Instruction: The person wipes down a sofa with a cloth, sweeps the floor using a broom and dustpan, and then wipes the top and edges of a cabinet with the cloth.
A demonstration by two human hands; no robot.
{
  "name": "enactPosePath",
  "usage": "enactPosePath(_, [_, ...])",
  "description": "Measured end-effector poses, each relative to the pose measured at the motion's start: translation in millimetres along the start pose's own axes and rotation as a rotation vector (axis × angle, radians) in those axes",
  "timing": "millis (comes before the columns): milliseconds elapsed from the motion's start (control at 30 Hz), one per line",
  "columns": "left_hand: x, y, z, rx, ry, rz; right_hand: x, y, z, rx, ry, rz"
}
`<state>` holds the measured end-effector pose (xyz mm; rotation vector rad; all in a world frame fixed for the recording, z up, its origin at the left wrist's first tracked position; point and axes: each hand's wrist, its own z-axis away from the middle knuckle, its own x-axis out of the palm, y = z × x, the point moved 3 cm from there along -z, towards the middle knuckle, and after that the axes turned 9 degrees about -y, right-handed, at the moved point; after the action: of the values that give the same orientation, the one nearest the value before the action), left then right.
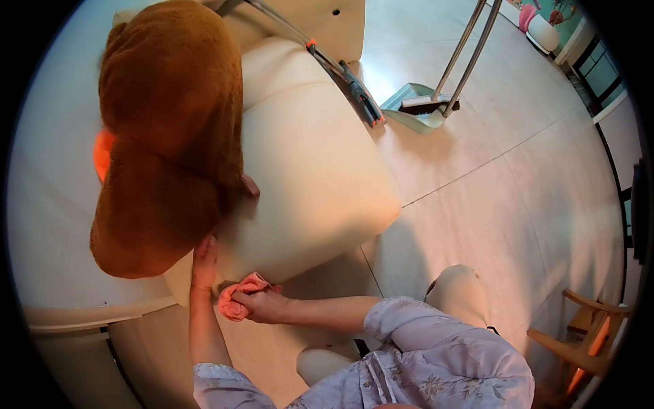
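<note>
A large brown plush object point(170, 136) lies on the cream sofa point(313, 157). At its lower edge is my left hand point(205, 261), with the fingertips partly hidden by the plush; what they grip, if anything, cannot be made out. Just to the right, my right hand point(266, 305) is closed on a crumpled pink cloth point(238, 300), beside the sofa's near side. A small pinkish-brown piece point(250, 186) sticks out from the plush's right edge.
A dustpan point(426, 121) with a brush stands on the tiled floor beyond the sofa. Near it, a grey mop point(361, 95) leans against the sofa. A wooden chair point(579, 327) is at the lower right. Something orange point(103, 155) glows behind the plush.
</note>
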<state>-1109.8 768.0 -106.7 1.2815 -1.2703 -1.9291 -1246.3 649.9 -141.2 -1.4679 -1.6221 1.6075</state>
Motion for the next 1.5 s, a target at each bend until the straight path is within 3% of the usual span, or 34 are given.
enactPosePath(33, [14, 11, 2, -0.021, -0.006, 0.003, -7, 2, 7, -0.055, 0.006, 0.013])
enactPosePath(67, [27, 33, 4, 0.157, 0.076, -0.434, -17, 2, 14, -0.159, 0.200, -0.009])
enactPosePath(100, [35, 49, 4, 0.341, 0.151, -0.872, -29, 1, 16, -0.150, 0.198, -0.022])
enactPosePath(167, [36, 50, 0, 0.297, 0.132, -0.830, -62, -4, 29, 0.029, 0.319, -0.328])
enactPosePath(200, [37, 48, 1, 0.265, 0.122, -0.792, -91, -14, 35, 0.417, 0.116, -0.715])
enactPosePath(267, [40, 46, 3, 0.261, 0.116, -0.767, -140, -19, 55, 0.462, 0.297, -0.821])
enactPosePath(300, [40, 48, 3, 0.282, 0.132, -0.751, -180, -23, 62, 0.379, 0.358, -0.694])
enactPosePath(367, [41, 50, 2, 0.271, 0.114, -0.782, -247, -29, 77, 0.108, 0.718, -0.534])
enactPosePath(433, [41, 35, 4, 0.140, 0.085, -0.640, -308, -28, 78, 0.290, 0.701, -0.117])
enactPosePath(467, [41, 30, 5, 0.137, 0.080, -0.636, -317, -8, 66, 0.296, 0.701, -0.117])
enactPosePath(500, [41, 27, 7, 0.175, 0.101, -0.724, -316, 24, 52, 0.128, 0.685, -0.571])
enactPosePath(567, [41, 23, 10, 0.210, 0.124, -0.812, -328, 39, 24, 0.001, 0.566, -0.143])
enactPosePath(600, [42, 21, 10, 0.188, 0.102, -0.771, -330, 37, 9, 0.050, 0.419, 0.724])
enactPosePath(667, [45, 16, 10, 0.158, 0.074, -0.726, -348, 92, -34, 0.086, 0.427, 0.793])
enactPosePath(700, [45, 13, 12, 0.121, 0.071, -0.732, -361, 107, -61, 0.149, 0.462, 0.680])
enactPosePath(733, [45, 9, 7, 0.091, 0.084, -0.738, -378, 132, -90, 0.233, 0.392, 0.919])
enactPosePath(767, [45, 8, 9, 0.085, 0.084, -0.744, -393, 129, -113, 0.264, 0.581, 0.789])
enactPosePath(800, [45, 7, 7, 0.101, 0.094, -0.826, -400, 122, -124, 0.406, 0.627, 0.687])
enactPosePath(867, [47, 6, 9, 0.113, 0.091, -0.898, -399, 110, -121, 0.478, 0.545, 0.615])
enactPosePath(900, [49, 1, 9, -0.018, 0.045, -0.773, -400, 106, -112, 0.549, 0.462, 0.555])
enactPosePath(933, [52, -3, 8, -0.144, 0.002, -0.644, -395, 115, -103, 0.547, 0.383, 0.554])
enactPosePath(967, [53, 5, 5, -0.134, -0.008, -0.629, -387, 107, -82, 0.505, 0.416, 0.528])
enactPosePath(1167, [67, 79, -6, -0.133, -0.052, -0.939, -330, 45, 78, 0.598, 0.412, 0.444])
enactPosePath(1200, [72, 78, -5, -0.308, -0.039, -0.911, -324, 38, 105, 0.570, 0.433, 0.460])
enactPosePath(1233, [76, 80, -3, -0.479, -0.021, -0.880, -324, 28, 130, 0.852, 0.616, -0.203])
enactPosePath(1267, [84, 95, 5, -0.506, -0.061, -0.846, -318, 11, 155, 1.061, 0.748, -0.908])
enactPosePath(1300, [92, 105, 18, -0.532, -0.102, -0.811, -332, -25, 178, 1.150, 0.539, -0.795])
enactPosePath(1367, [116, 83, 60, -0.301, -0.422, -0.767, -328, -35, 254, 1.195, 0.405, -0.604])
enactPosePath(1400, [135, 143, 74, -0.796, -0.516, -0.168, -323, -31, 303, 1.217, 0.318, -0.414])
enactPosePath(1433, [154, 116, 115, -0.621, -0.694, -0.438, -319, -29, 353, 1.235, 0.233, -0.231])
enactPosePath(1467, [151, 83, 156, -0.434, -0.757, -0.307, -319, -38, 396, 1.247, 0.201, -0.143])
enactPosePath(1500, [156, 113, 190, -0.658, -0.882, -0.661, -350, -97, 410, 1.247, 0.346, -0.220])
